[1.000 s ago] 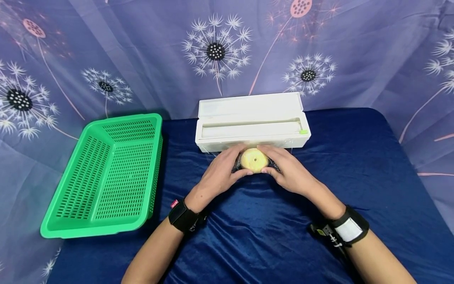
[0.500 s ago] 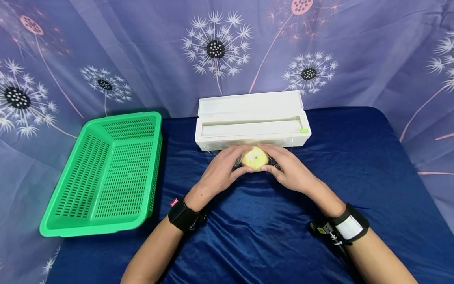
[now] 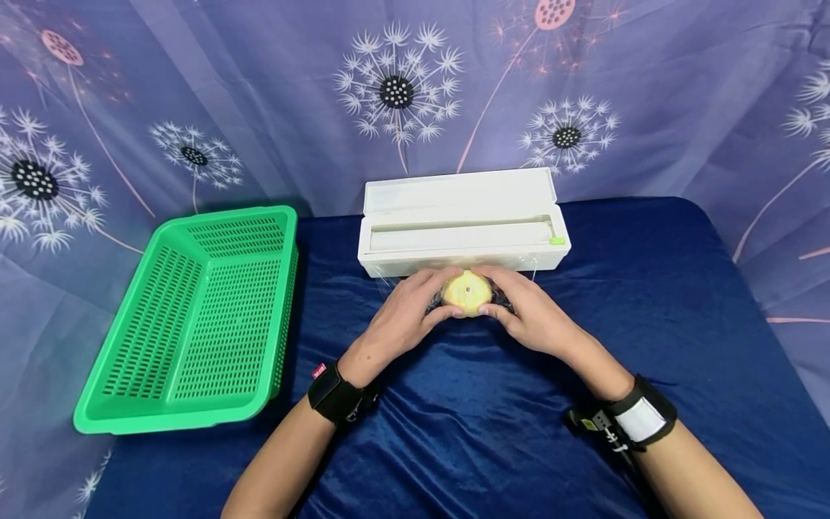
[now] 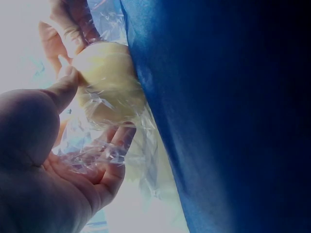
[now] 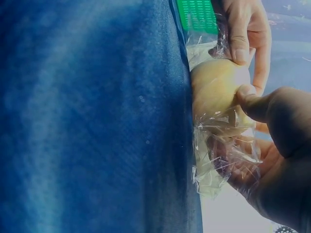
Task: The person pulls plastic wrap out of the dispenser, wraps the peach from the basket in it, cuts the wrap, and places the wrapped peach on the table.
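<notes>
Gripping from either side, the left hand (image 3: 405,310) and the right hand (image 3: 534,313) hold a round yellow fruit (image 3: 467,293) between them, just in front of the white box (image 3: 463,261). Each hand is part-curled, spread about as wide as its side of the fruit; thumbs press the near side, fingers reach round the far side. Whether the fruit bears on the blue cloth (image 3: 467,432) or is lifted cannot be told.

Clear film (image 5: 209,179) lies over the fruit and bunches loosely towards both palms. In my judgement, the two-sided hold steadies the fruit and presses the film against its skin. The lid (image 3: 460,193) stands raised at the back, leaving the roll (image 3: 457,236) accessible; film also shows at the box front, so it probably runs on to that roll. A green slider (image 3: 557,241) sits at the right end of the front edge. The green basket (image 3: 285,324) stands well apart on the left, presumably to leave room for both arms.

Markings: a red tag (image 3: 319,371) on the left wristband (image 3: 335,395) bears pale lettering, too small to read. No brand or label is legible on the box.
</notes>
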### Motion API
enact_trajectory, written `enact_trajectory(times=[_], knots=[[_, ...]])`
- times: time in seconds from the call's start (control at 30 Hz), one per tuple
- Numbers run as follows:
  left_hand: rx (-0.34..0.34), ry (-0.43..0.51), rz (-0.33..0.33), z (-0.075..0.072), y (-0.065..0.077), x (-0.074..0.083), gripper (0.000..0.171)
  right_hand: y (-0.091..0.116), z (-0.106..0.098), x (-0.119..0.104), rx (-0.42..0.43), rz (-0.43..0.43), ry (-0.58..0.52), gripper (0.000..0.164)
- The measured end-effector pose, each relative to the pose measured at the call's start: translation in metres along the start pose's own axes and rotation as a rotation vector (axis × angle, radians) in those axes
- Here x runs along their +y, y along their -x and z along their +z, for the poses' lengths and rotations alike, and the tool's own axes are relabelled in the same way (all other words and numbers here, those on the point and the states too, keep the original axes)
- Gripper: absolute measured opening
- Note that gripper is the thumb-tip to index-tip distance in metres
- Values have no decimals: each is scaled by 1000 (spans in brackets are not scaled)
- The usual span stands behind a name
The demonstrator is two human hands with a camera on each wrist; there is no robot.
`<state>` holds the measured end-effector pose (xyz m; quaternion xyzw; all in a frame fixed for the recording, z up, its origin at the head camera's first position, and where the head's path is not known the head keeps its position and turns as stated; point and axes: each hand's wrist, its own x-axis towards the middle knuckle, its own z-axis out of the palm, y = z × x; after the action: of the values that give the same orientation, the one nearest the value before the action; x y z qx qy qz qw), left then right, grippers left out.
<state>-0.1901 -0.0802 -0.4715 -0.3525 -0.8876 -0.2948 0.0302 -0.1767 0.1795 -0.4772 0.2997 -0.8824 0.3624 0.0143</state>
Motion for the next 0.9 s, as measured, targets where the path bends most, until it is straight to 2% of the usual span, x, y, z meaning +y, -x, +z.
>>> enact_trajectory(times=[0.3,0.5,0.77,0.9], knots=[[19,-4,17,0,2,-2,60,0,4,0,36,-62,17,60],[39,-28,50,0,3,-3,60,2,4,-11,41,-84,183,61],[14,-27,32,-1,3,-4,61,4,0,-19,74,-70,272,83],[8,-22,27,-1,2,-5,61,3,-1,-19,62,-74,283,85]])
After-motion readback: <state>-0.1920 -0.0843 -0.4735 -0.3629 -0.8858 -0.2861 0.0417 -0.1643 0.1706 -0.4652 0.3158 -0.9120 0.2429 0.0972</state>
